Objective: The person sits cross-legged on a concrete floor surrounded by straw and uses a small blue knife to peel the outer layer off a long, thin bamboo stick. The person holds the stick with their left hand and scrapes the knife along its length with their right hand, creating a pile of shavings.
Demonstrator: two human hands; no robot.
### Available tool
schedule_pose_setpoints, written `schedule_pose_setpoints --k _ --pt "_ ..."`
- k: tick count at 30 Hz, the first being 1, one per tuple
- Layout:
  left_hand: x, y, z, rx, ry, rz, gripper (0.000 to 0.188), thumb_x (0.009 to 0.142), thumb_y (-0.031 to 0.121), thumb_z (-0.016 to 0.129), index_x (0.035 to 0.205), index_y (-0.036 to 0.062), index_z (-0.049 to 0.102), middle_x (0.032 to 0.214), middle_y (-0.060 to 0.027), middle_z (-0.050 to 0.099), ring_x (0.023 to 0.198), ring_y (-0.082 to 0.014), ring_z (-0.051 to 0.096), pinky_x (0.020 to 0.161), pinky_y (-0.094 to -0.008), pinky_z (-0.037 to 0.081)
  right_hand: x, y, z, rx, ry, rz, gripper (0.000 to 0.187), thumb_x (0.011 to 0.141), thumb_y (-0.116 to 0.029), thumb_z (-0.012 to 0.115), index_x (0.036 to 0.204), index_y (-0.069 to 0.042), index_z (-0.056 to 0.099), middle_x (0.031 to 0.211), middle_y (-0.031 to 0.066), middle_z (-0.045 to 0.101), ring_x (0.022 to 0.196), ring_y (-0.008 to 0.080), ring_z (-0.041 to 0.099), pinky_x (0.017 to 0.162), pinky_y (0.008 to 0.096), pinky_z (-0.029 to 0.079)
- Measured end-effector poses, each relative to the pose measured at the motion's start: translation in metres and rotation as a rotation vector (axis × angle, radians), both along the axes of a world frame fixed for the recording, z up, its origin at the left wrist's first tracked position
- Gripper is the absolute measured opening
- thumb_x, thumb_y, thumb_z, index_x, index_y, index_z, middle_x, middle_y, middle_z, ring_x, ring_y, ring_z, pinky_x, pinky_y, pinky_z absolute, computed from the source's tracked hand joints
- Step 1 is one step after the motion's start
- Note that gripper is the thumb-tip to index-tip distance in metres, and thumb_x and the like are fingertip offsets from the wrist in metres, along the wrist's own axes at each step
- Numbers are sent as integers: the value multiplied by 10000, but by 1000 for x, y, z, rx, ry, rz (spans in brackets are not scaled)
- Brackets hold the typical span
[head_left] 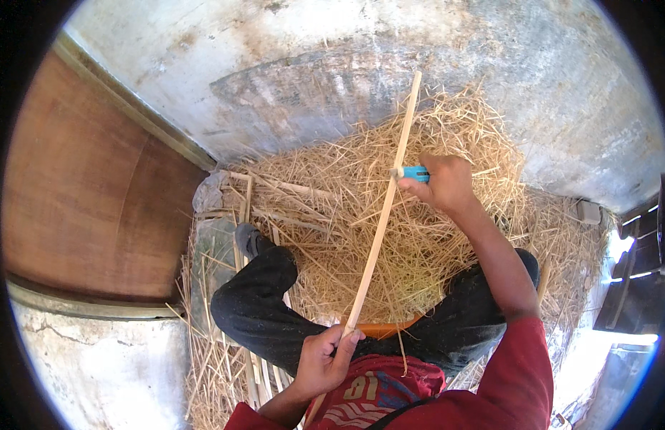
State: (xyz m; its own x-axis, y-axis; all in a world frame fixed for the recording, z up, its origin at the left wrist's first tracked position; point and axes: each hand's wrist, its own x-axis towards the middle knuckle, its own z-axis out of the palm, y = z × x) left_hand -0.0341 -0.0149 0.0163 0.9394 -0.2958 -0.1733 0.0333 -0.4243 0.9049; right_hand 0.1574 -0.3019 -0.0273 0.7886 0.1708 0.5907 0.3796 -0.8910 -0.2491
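A long pale strip, wood or split bamboo (379,233), slants up and away from my lap toward the wall. My left hand (326,360) grips it low down, close to my body, with the thumb laid along it. In my right hand (447,183) is a blue utility knife (415,173), its front end against the upper part of the strip. The blade itself is too small to make out clearly. Curled shavings (418,279) lie below the strip between my knees.
A large heap of straw-like shavings (476,136) rises against the stained wall (289,79). More pale strips (257,376) lie by my left leg. A brown wooden door (81,186) stands at the left. Part of an orange seat or container (379,330) shows between my thighs.
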Motion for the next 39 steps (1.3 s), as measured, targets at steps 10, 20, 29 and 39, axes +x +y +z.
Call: schedule_pose_setpoints --k 10,20,29,39 --pt "-13 4 5 -8 60 6 210 938 185 539 867 14 638 548 37 510 521 -24 457 479 -215 371 13 -12 -14 -27 -36 5 695 773 -760 454 573 -100 541 400 1 401 346 150 458 353 320 379" --pt "-45 20 10 195 476 -22 211 930 204 555 898 27 665 647 -20 607 609 -51 540 545 -247 448 66 -111 -29 219 255 -556 799 846 -741 305 726 -32 654 620 155 600 627 299 626 609 433 492" --pt "-9 31 -23 -152 247 228 257 962 242 507 917 25 637 527 70 433 424 -3 363 384 -181 251 11 -14 2 454 576 -231 686 836 -676 481 535 -61 450 475 41 409 457 177 446 446 357 376" --pt "14 11 -4 -254 291 182 200 955 170 530 957 1 637 584 86 427 514 6 351 455 -176 262 -43 58 3 -43 345 117 782 740 -808 399 625 -63 607 481 129 547 457 282 600 440 414 469"
